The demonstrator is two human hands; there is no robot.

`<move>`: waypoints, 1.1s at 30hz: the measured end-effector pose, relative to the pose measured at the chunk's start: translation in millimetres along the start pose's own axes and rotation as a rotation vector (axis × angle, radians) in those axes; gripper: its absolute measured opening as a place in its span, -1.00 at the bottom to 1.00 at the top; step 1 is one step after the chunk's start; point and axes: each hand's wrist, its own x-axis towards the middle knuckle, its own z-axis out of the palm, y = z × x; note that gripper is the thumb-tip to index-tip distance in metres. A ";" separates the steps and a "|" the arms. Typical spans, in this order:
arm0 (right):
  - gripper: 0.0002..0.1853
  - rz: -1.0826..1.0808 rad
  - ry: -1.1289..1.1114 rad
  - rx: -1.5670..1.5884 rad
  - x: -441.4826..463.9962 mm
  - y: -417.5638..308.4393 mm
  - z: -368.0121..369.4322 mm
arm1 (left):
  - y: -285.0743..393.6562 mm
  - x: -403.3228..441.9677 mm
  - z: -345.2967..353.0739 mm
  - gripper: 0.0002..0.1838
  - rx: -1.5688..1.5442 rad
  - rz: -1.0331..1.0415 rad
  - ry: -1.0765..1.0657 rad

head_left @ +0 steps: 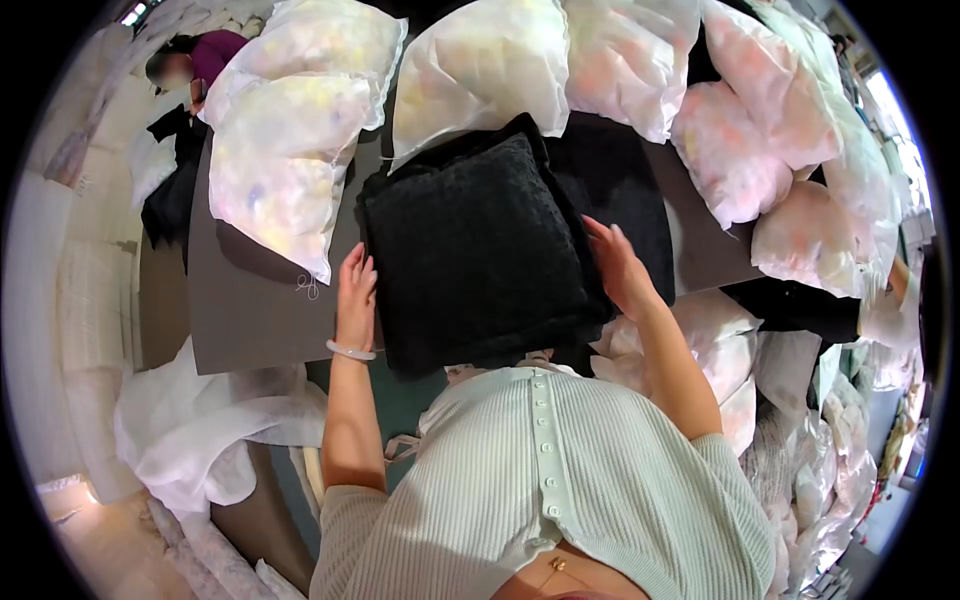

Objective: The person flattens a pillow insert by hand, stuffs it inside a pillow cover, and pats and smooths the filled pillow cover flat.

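A square black cushion (475,250) with a plush surface lies right in front of me, its near edge reaching over the table's front side. Beside its left edge is my left hand (356,290), fingers stretched out and pointing away from me; a pale bangle circles that wrist. My right hand (622,265) rests along the cushion's right side with fingers extended and slightly apart. Neither hand is wrapped round the cushion. Flat black fabric (625,190) lies to the right of the cushion, partly covered by it.
Stuffed white pillows with coloured filling (285,150) line the back and sides of the grey table (255,310). More pillows (755,130) are heaped at the right. White cloth (200,440) hangs low at the left. Another person (215,55) in purple handles black fabric at the back left.
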 end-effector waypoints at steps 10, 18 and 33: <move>-0.45 -0.532 0.515 -1.234 71.5 28.7 27.9 | -34.8 1.5 18.7 -0.30 0.463 -0.166 0.394; -0.62 -0.647 0.384 -0.676 72.7 61.0 31.1 | 11.7 -15.3 36.3 -0.40 0.754 0.203 0.456; -0.13 -0.791 -0.123 -1.771 15.9 61.0 72.6 | 8.7 -27.1 103.2 -0.12 1.566 0.429 -0.235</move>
